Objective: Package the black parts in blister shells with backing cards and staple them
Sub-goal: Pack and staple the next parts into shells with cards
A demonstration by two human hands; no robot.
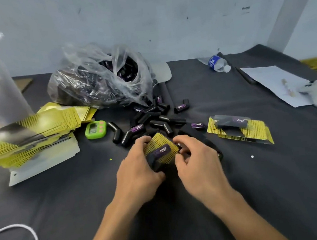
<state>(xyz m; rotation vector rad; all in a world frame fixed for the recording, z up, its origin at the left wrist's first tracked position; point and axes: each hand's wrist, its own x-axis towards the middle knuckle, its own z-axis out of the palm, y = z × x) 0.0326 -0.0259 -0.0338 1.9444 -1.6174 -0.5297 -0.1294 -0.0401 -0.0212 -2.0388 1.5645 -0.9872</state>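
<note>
dark cloth (64, 199); left hand (138, 179), right hand (198, 166) fingers clamped on carded part (162, 149), edges hidden.

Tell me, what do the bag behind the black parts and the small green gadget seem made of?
The bag looks like thin, glossy clear plastic film: it crinkles, glints and shows black parts inside. The green gadget is probably hard moulded plastic: smooth, rounded corners, slight sheen.

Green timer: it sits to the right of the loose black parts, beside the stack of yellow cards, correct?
Not quite. The head view shows the green timer to the left of the loose black parts, not the right. It is beside the stack of yellow cards.
</note>
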